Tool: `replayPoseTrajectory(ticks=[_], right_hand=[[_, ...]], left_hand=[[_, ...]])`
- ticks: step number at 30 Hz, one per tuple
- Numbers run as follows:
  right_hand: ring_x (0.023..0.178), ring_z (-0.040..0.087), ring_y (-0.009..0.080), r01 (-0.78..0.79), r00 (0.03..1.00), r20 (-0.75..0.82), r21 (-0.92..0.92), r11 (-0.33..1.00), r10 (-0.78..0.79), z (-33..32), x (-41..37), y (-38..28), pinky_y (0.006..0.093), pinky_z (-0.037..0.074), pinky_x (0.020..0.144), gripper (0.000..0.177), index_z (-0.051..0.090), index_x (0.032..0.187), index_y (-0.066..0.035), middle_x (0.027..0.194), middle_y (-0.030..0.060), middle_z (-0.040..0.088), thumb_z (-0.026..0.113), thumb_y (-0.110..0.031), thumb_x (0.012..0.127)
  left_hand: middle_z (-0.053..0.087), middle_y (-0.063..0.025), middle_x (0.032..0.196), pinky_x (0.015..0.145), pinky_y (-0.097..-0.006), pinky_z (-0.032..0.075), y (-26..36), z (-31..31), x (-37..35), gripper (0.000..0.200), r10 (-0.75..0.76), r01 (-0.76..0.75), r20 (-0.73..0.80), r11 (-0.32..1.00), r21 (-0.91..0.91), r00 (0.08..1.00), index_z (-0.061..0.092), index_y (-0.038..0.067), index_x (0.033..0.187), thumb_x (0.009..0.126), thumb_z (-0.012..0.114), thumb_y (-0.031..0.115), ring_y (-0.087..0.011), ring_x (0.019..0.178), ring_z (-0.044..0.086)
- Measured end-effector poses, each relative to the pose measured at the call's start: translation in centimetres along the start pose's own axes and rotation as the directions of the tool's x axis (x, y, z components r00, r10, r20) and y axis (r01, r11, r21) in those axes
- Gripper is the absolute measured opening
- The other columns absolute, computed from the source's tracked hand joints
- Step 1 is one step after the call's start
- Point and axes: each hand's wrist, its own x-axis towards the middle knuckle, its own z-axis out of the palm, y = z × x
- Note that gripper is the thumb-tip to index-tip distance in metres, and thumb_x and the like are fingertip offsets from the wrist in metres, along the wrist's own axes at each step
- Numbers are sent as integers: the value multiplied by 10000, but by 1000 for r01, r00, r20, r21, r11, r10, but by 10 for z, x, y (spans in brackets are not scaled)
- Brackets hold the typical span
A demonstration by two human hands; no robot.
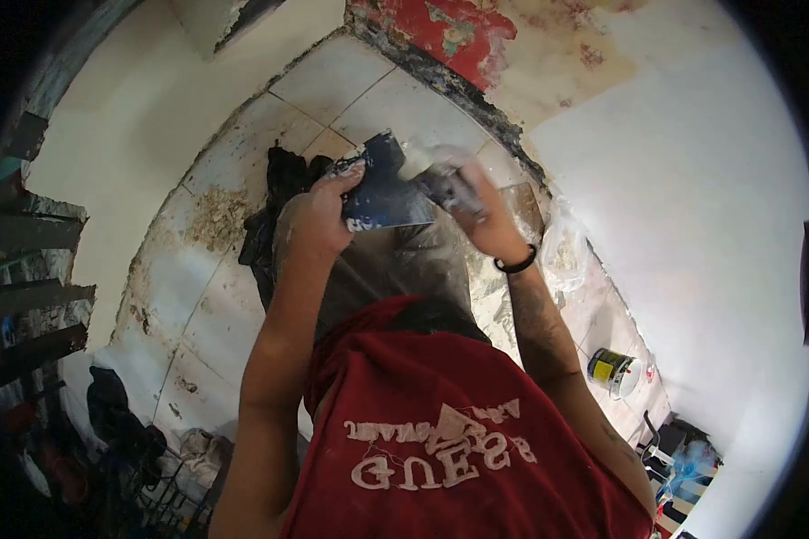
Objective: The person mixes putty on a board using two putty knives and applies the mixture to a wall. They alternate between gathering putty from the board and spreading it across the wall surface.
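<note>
My left hand [326,207] is closed on the edge of a dark blue flat plate [388,193] smeared with white paste, its thumb lying on top. Close beside the plate's right side, my right hand [481,202] is blurred by motion and wrapped round a dark putty knife [449,190] with whitish smears. A lump of white putty [413,163] shows between the plate and the knife. Both tools are over my lap, and the fingers under the plate are hidden.
Stained white floor tiles [211,296] surround me, with a crumbly patch at left. A pale wall [674,198] rises at right. A bucket [613,373] stands near it, beside clear plastic [564,242]. Dark slats [36,296] and a heap of clothes [198,458] lie left.
</note>
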Motion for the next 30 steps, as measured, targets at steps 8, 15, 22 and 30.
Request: replayPoseTrajectory(ticks=[8,15,22,30], right_hand=[[1230,347,398,-116,970,174,-272,955,168,21,-40,63,416,354,1010,795,359,1306,-83,1334,195,348,427,174,556],[1198,395,383,-70,984,141,-244,967,106,14,-9,-26,419,360,999,706,401,1270,-60,1291,202,407,459,142,596],[1168,434,371,-44,936,312,-349,936,161,53,-23,-15,437,380,973,620,451,1233,-42,1265,201,436,513,85,629],[1169,429,372,-60,967,220,-297,953,130,7,-8,-9,405,396,966,739,470,1248,-100,1228,176,476,456,158,555]], left_hand=[[629,-98,938,735,-304,489,21,6,-25,163,150,-107,-225,975,193,963,630,-15,943,798,559,9,-178,787,602],[580,-37,882,717,-255,430,5,-4,-5,212,533,-515,40,792,328,845,575,-36,988,793,623,31,-113,756,521],[572,-72,910,723,-264,401,2,-8,-4,208,665,-611,66,636,472,744,564,-75,978,820,602,55,-114,760,490],[583,-105,931,770,-301,418,16,2,-12,211,510,-452,-24,782,430,860,563,-72,976,786,609,7,-151,777,524]])
